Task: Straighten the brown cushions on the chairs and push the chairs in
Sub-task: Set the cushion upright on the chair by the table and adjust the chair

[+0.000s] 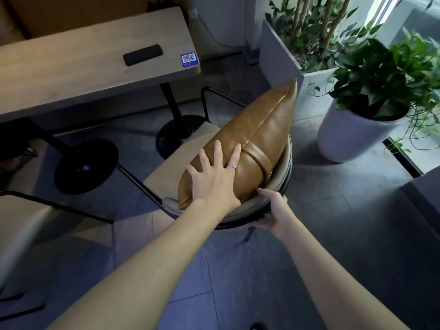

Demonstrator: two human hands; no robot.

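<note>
A brown leather cushion (262, 134) stands on its edge against the curved backrest of a beige chair (166, 172) with a black metal frame. My left hand (214, 177) lies flat on the cushion's near face, fingers spread, a ring on one finger. My right hand (273, 210) grips the top rim of the chair's backrest, thumb over the rim and fingers underneath. The chair stands back from the wooden table (95, 67), turned at an angle to it.
A second beige chair (21, 234) stands at the left. The table has black pedestal bases (85, 165) and carries a black oblong object (142, 54) and a blue QR sticker (188, 59). A white potted plant (357, 136) and a grey planter (281, 58) stand to the right.
</note>
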